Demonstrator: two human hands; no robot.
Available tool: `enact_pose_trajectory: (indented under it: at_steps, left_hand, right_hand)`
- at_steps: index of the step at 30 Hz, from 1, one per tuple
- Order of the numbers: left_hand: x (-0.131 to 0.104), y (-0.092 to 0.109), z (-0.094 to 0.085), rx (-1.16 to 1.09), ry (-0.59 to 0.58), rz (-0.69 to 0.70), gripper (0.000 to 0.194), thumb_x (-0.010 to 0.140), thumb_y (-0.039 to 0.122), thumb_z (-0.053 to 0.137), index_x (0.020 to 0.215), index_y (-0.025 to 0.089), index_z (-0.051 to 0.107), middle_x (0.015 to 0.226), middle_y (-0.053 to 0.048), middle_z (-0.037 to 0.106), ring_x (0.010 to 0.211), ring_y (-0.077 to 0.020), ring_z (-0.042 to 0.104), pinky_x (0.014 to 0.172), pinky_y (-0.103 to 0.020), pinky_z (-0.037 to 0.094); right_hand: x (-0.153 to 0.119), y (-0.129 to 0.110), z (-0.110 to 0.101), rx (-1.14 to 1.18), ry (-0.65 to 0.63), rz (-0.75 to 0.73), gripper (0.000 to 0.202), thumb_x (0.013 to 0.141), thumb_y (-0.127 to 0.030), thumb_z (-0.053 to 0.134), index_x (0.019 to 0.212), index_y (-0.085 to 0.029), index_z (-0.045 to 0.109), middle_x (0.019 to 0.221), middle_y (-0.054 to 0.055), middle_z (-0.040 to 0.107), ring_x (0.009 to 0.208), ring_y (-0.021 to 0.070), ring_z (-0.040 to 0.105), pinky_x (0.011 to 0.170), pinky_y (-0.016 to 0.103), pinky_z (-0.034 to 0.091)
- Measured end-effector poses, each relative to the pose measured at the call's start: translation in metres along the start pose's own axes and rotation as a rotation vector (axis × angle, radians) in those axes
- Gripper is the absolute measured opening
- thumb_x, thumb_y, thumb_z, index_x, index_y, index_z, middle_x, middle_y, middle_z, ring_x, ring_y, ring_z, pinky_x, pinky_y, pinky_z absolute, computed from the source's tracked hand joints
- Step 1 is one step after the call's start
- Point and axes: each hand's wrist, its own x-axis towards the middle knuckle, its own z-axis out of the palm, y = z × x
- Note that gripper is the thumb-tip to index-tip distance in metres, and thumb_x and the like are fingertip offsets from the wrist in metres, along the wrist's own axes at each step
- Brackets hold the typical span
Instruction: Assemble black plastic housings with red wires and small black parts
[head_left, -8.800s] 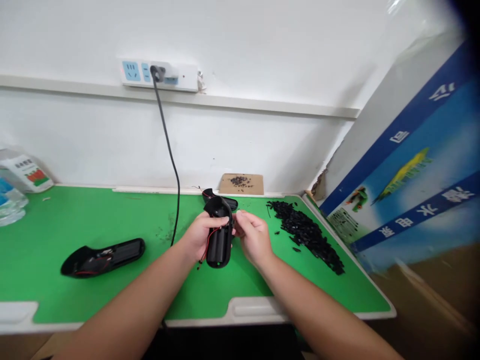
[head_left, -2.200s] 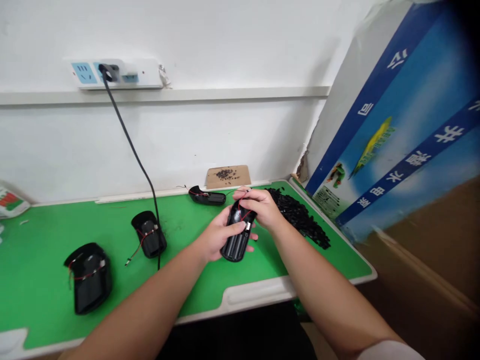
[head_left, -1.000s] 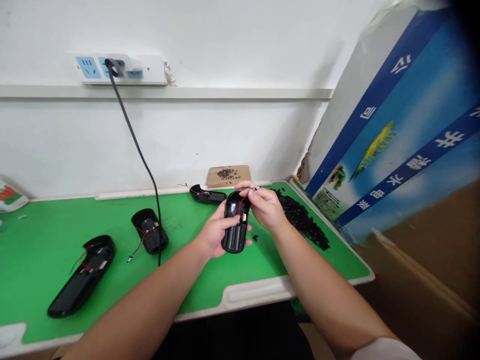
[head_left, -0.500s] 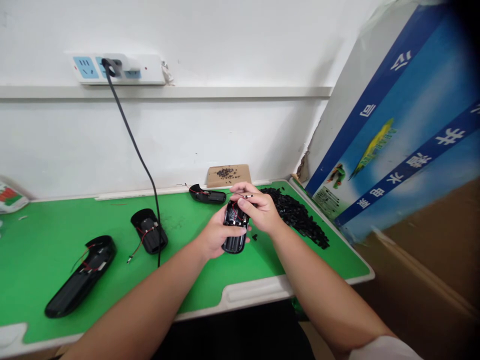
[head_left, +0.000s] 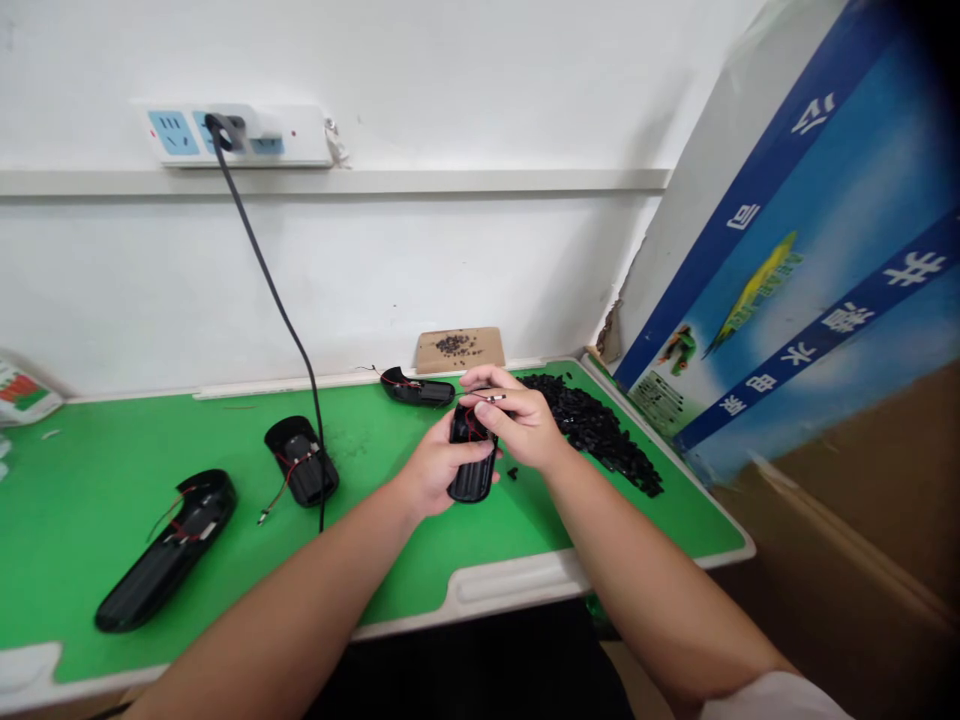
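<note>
A black plastic housing (head_left: 472,478) with thin red wires inside is held above the green table by my left hand (head_left: 437,468). The left thumb lies across its middle and the fingers wrap round its side. At its upper end, my right hand (head_left: 517,410) is closed, thumb and finger pinching the wire lead that ends in a small white connector (head_left: 496,398). Three similar black housings with wires lie apart on the table: one at the front left (head_left: 165,550), one left of centre (head_left: 302,460) and one behind my hands (head_left: 417,388).
On the green table (head_left: 390,560), a heap of small black parts (head_left: 600,430) lies to the right. Tiny pieces rest on a cardboard piece (head_left: 480,350) at the wall. A black cable (head_left: 270,280) hangs from the power strip (head_left: 307,135). A large blue-and-white box (head_left: 750,280) stands at right.
My left thumb has shifted slightly up across the housing. The right hand keeps its pinch on the lead. The whole view has moved a little.
</note>
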Motion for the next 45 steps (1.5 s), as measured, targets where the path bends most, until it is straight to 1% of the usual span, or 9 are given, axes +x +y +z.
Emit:
enact_pose_trajectory:
  at_steps: [6, 11, 17, 23, 26, 29, 32, 36, 45]
  left_hand:
    - [0.0, 0.002, 0.002, 0.035, 0.037, 0.036, 0.053, 0.06, 0.018, 0.079, 0.109, 0.022, 0.058, 0.08, 0.0, 0.063, 0.06, -0.0162, 0.062, 0.053, -0.033, 0.056]
    - [0.002, -0.004, 0.004, 0.124, 0.077, 0.003, 0.043, 0.062, 0.018, 0.074, 0.103, 0.015, 0.061, 0.071, -0.003, 0.065, 0.051, -0.0167, 0.061, 0.05, -0.032, 0.053]
    - [0.004, -0.01, 0.007, 0.111, 0.131, 0.104, 0.029, 0.078, 0.031, 0.064, 0.104, 0.018, 0.066, 0.088, -0.006, 0.071, 0.07, -0.019, 0.068, 0.059, -0.029, 0.056]
    - [-0.003, -0.007, 0.01, 0.33, 0.083, -0.093, 0.029, 0.067, 0.025, 0.075, 0.093, 0.014, 0.068, 0.086, -0.01, 0.071, 0.06, -0.0186, 0.066, 0.046, -0.029, 0.054]
    - [-0.006, -0.002, 0.011, 0.265, 0.055, -0.106, 0.039, 0.066, 0.029, 0.079, 0.1, 0.015, 0.065, 0.086, -0.01, 0.071, 0.066, -0.021, 0.068, 0.049, -0.031, 0.057]
    - [-0.005, 0.005, 0.007, 0.114, 0.09, -0.113, 0.043, 0.067, 0.035, 0.079, 0.1, 0.017, 0.058, 0.076, -0.006, 0.069, 0.06, -0.0209, 0.067, 0.048, -0.033, 0.056]
    - [-0.003, 0.014, 0.002, 0.006, 0.144, -0.097, 0.039, 0.07, 0.036, 0.076, 0.095, 0.018, 0.052, 0.076, -0.006, 0.069, 0.055, -0.0193, 0.066, 0.045, -0.03, 0.054]
    - [-0.005, 0.022, 0.0, -0.039, 0.163, -0.052, 0.035, 0.071, 0.033, 0.075, 0.092, 0.018, 0.052, 0.076, -0.005, 0.069, 0.054, -0.0175, 0.065, 0.043, -0.027, 0.052]
    - [-0.009, 0.028, -0.001, -0.08, 0.169, 0.011, 0.038, 0.069, 0.033, 0.076, 0.097, 0.017, 0.055, 0.078, -0.001, 0.068, 0.047, -0.012, 0.062, 0.036, -0.02, 0.046]
  right_hand:
    - [0.0, 0.0, 0.002, -0.118, 0.013, -0.031, 0.023, 0.093, -0.034, 0.056, 0.1, -0.022, 0.075, 0.11, 0.011, 0.063, 0.107, 0.0219, 0.06, 0.09, 0.043, 0.051]
    - [-0.002, -0.007, 0.006, -0.593, 0.001, -0.181, 0.018, 0.09, -0.03, 0.059, 0.097, -0.026, 0.076, 0.117, 0.01, 0.06, 0.108, 0.0247, 0.057, 0.092, 0.047, 0.042]
    - [-0.001, -0.027, 0.019, -0.949, -0.151, -0.184, 0.014, 0.09, -0.034, 0.063, 0.094, -0.033, 0.076, 0.118, 0.006, 0.065, 0.107, 0.0252, 0.053, 0.1, 0.054, 0.025]
    - [-0.001, -0.025, 0.017, -0.963, -0.236, -0.062, 0.016, 0.083, -0.046, 0.07, 0.08, -0.033, 0.078, 0.117, 0.004, 0.067, 0.106, 0.0273, 0.051, 0.106, 0.06, 0.012]
    - [-0.001, -0.022, 0.014, -0.834, -0.131, -0.053, 0.023, 0.082, -0.051, 0.068, 0.078, -0.03, 0.078, 0.115, 0.005, 0.068, 0.107, 0.027, 0.054, 0.107, 0.057, 0.015]
    - [0.003, -0.017, 0.005, -0.579, 0.108, 0.016, 0.043, 0.092, -0.056, 0.048, 0.087, -0.025, 0.077, 0.11, 0.007, 0.069, 0.103, 0.0245, 0.06, 0.102, 0.048, 0.032]
    - [0.007, -0.002, -0.011, -0.346, 0.419, 0.223, 0.065, 0.097, -0.059, 0.026, 0.085, -0.019, 0.076, 0.096, 0.009, 0.072, 0.092, 0.0223, 0.065, 0.087, 0.039, 0.046]
    - [0.01, 0.027, -0.028, -0.189, 0.69, 0.587, 0.073, 0.09, -0.071, 0.027, 0.071, -0.015, 0.071, 0.073, 0.01, 0.071, 0.07, 0.021, 0.065, 0.071, 0.034, 0.049]
    - [0.005, 0.042, -0.013, -0.173, 0.611, 0.701, 0.07, 0.082, -0.076, 0.034, 0.068, -0.016, 0.068, 0.075, 0.011, 0.072, 0.067, 0.0199, 0.062, 0.065, 0.031, 0.047]
